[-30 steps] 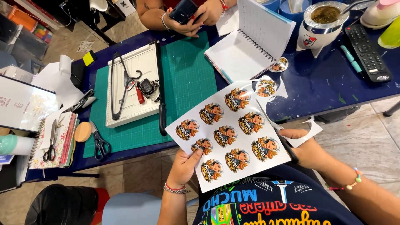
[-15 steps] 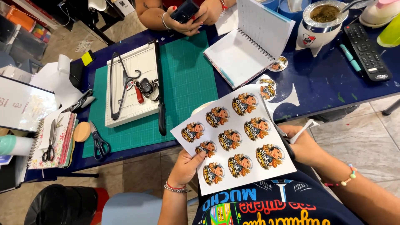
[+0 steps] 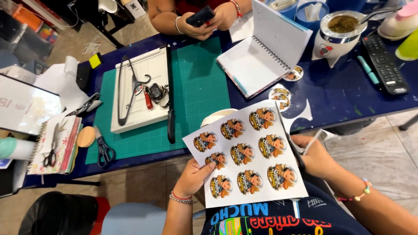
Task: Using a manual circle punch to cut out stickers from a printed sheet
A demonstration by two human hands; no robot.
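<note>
Sticker sheet [image 3: 248, 152] lowered; scissors [image 3: 291, 146] now cutting edge.

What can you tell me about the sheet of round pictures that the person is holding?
The sheet is white, thin paper or card, printed with rows of round colourful cartoon pictures. It is held tilted over the edge of the blue table. The left hand pinches its lower left edge, thumb on the printed face. The right hand works scissors into its right edge. The upper right corner looks already cut away.
</note>
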